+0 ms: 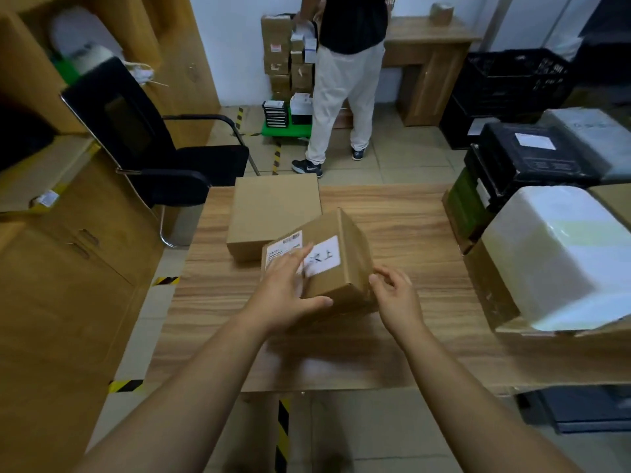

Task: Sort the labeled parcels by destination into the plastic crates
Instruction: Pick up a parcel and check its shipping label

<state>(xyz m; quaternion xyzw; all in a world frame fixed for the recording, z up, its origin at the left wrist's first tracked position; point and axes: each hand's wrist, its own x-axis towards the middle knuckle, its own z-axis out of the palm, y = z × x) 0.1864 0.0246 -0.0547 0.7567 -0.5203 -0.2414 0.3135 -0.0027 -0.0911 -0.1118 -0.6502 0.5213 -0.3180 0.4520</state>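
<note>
A small brown cardboard parcel (345,268) with a white destination label and a shipping label on top sits near the middle of the wooden table (409,233). My left hand (286,291) lies over its near left corner, fingers stretched across the labels and thumb along the front edge. My right hand (396,295) hovers at the parcel's right side with fingers loosely bent, not plainly touching it. Behind stands a larger plain cardboard box (269,213), partly overlapped by the small parcel.
Black plastic crates (512,83) stand at the back right. Stacked parcels, black (532,158) and white-wrapped (560,254), fill the table's right side. A black chair (153,145) sits left of the table. A person (345,80) stands by a box stack on a green trolley.
</note>
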